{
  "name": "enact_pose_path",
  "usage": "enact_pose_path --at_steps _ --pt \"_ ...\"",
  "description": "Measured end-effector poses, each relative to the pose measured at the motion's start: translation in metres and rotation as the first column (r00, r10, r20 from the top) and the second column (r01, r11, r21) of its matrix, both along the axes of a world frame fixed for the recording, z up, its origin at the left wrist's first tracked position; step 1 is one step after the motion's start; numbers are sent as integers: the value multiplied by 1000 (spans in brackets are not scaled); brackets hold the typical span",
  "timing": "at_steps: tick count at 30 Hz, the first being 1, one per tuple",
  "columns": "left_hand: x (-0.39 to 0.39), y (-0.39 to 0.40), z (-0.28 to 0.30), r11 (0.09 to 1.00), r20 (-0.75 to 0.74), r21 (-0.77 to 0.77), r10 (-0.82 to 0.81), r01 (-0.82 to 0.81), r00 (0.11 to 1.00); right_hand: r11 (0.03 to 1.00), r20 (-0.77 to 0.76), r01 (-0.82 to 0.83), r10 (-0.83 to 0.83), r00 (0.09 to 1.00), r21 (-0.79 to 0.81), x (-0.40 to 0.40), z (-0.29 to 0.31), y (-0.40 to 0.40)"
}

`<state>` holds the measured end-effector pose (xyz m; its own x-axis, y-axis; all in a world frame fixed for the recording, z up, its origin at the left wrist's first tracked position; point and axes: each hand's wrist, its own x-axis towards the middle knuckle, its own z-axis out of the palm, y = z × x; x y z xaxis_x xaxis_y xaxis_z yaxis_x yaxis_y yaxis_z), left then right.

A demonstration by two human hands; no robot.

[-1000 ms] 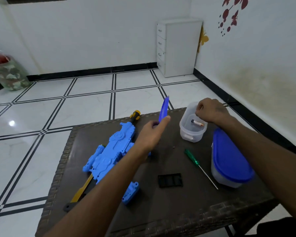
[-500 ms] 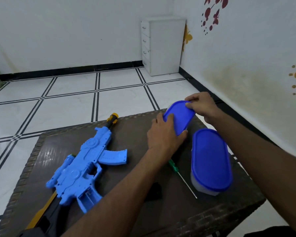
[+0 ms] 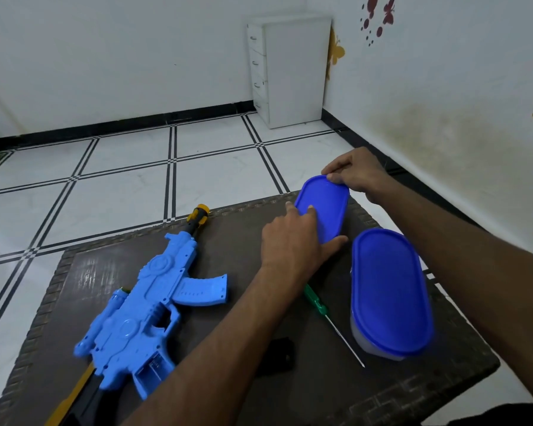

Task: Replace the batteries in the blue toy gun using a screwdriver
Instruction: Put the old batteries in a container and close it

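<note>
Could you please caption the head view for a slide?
Both hands press a blue lid onto a container; toy gun and screwdriver lie nearby.

Both hands pressed on a blue oval lid [image 3: 323, 207] at the far right of a dark woven-edged table [image 3: 228, 392]: left hand [image 3: 293, 241] flat along the lid's near-left edge, right hand [image 3: 356, 173] gripping its far rim. Just right of the lid and nearer the camera, a second blue-lidded container [image 3: 390, 290], closed. Between that container and the left forearm, a green-handled screwdriver [image 3: 326, 316] lying flat, tip toward the camera. Left of the lid, well apart, the blue toy gun [image 3: 142, 315] on its side, yellow muzzle toward the table's far edge. A small black cover [image 3: 279, 356] partly hidden under the left forearm.
</note>
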<state>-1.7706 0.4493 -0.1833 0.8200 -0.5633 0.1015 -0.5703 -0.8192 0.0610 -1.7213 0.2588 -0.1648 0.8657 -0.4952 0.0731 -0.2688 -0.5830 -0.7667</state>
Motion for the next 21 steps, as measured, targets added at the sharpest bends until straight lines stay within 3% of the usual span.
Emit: enact_pose_path --at_steps 5,8,11,14,18,21 --pt "-1 2 -2 999 -28 0 -36 36 999 998 -70 -20 17 997 -55 4 -1 0" --pt "1 4 -2 999 -48 -18 -39 38 998 990 -151 -15 37 988 143 6 -4 -5" --pt "4 5 -2 999 -53 -16 -45 45 998 916 -256 62 46 966 397 5 6 -8" --pt "6 5 -6 999 -65 -10 -54 53 996 855 -312 132 37 949 501 9 5 -13" --pt "11 5 -7 998 -66 -28 -60 58 996 861 -334 134 44 941 491 17 3 -16" --pt "10 5 -8 997 -76 -54 -59 55 995 931 -336 112 12 942 347 18 7 -8"
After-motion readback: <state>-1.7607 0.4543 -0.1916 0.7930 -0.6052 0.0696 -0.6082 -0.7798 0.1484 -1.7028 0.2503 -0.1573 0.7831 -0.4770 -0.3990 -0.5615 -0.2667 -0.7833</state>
